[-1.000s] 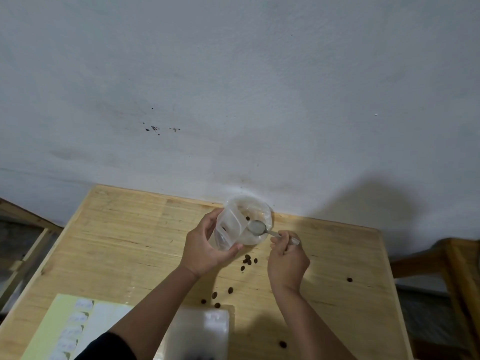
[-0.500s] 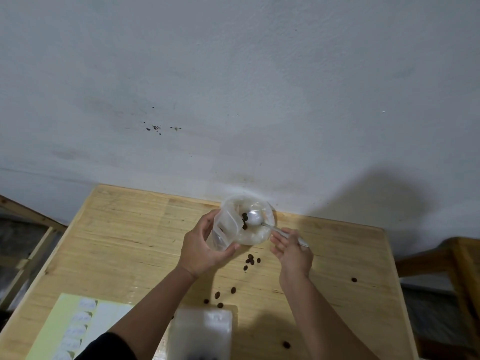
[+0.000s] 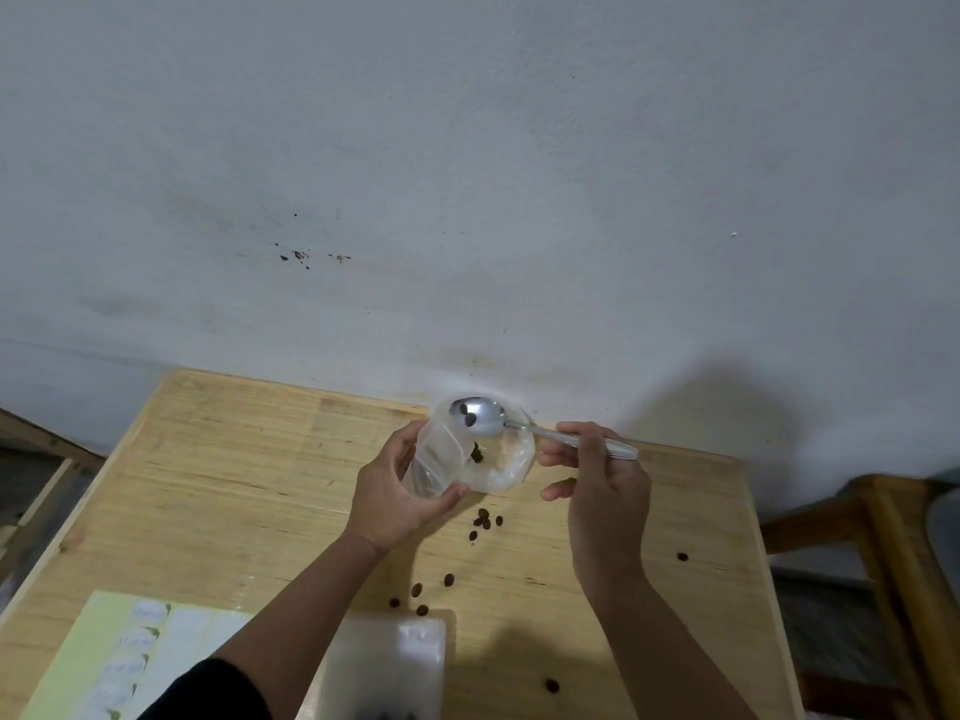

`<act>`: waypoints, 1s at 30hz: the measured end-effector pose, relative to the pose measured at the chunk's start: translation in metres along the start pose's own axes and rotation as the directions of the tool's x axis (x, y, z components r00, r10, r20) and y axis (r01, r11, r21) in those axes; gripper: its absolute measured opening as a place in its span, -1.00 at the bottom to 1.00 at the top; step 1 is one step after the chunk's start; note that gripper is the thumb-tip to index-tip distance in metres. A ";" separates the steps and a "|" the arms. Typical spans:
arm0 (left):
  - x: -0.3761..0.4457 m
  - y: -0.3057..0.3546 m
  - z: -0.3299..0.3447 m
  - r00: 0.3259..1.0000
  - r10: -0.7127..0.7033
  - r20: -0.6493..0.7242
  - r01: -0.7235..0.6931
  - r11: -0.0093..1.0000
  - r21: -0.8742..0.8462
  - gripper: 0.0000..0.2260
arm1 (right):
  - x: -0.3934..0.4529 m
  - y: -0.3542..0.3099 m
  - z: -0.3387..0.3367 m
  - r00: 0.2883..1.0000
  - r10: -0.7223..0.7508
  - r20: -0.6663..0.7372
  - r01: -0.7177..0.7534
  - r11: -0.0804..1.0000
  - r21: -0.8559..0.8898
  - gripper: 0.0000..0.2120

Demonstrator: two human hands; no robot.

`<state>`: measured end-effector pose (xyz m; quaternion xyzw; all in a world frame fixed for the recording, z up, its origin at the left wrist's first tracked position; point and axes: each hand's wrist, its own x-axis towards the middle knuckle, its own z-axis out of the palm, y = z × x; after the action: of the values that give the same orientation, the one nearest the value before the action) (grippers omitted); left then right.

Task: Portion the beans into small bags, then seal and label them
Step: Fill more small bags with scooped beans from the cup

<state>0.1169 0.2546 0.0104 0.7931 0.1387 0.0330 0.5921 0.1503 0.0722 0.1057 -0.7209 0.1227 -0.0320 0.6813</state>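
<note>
Dim flat light, soft shadows, wide-angle bowing, blurry bottom edge

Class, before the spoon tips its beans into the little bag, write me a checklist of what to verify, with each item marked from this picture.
1. Small bag held by left hand: ok.
2. Bag mouth open: ok.
3. Spoon gripped by right hand: ok.
4. Beans on spoon: ok, a couple.
5. Spoon tip over bag mouth: cannot tell.
6. Table free of spilled beans: not ok.
</note>
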 end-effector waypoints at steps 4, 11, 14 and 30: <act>0.000 0.003 0.000 1.000 0.012 -0.003 -0.012 1.000 0.004 -0.19 | -0.010 0.003 -0.001 0.981 -0.189 -0.048 0.177 0.965 -0.192 -0.75; -0.001 0.004 -0.001 1.000 0.022 0.010 -0.023 1.000 0.019 -0.22 | 0.003 0.051 0.001 0.996 0.044 -0.077 -0.073 0.894 -0.442 -0.71; -0.001 0.003 0.000 1.000 0.024 0.012 -0.025 1.000 0.018 -0.23 | 0.014 0.054 0.007 0.997 0.036 -0.063 -0.061 0.880 -0.471 -0.69; 0.003 0.013 0.001 0.997 0.066 0.046 -0.066 0.998 0.001 -0.24 | 0.012 0.083 0.029 0.841 0.531 -0.106 -0.514 0.845 0.147 -0.79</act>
<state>0.1218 0.2511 0.0226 0.7984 0.0991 0.0343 0.5929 0.1566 0.0944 0.0200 -0.6165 0.3610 0.0967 0.6930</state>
